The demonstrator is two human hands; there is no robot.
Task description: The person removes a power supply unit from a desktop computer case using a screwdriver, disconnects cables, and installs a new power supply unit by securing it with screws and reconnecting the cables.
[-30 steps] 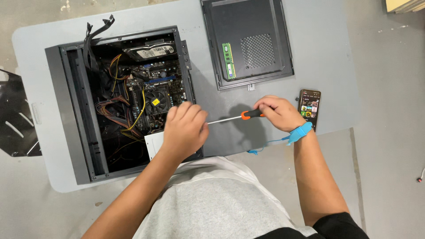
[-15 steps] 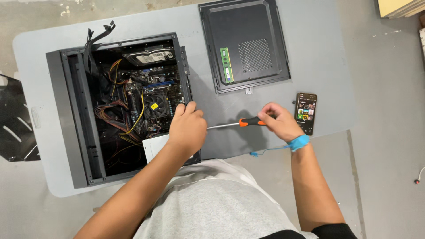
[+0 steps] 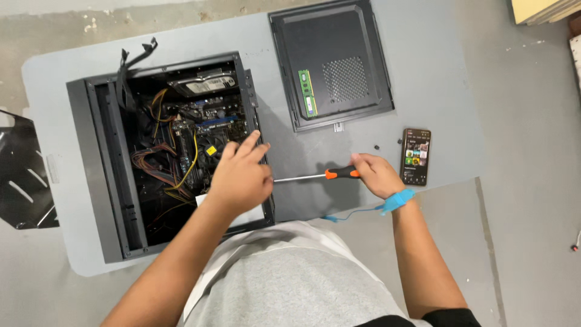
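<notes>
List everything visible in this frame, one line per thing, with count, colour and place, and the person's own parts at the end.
table: one, grey, under everything
computer case: one, black, open, lying on the table's left part
wiring: a bundle, yellow, orange and red, inside the case
side panel: one, black, lying flat at top centre
memory stick: one, green, on the side panel
screwdriver: one, orange and black handle, metal shaft, between the hands
phone: one, black, screen lit, right of the right hand
wrist strap: one, blue, on the right wrist, cord trailing left
metal bracket: one, black, at the left edge
left hand: over the case's right edge, fingers spread
right hand: gripping the screwdriver handle
</notes>
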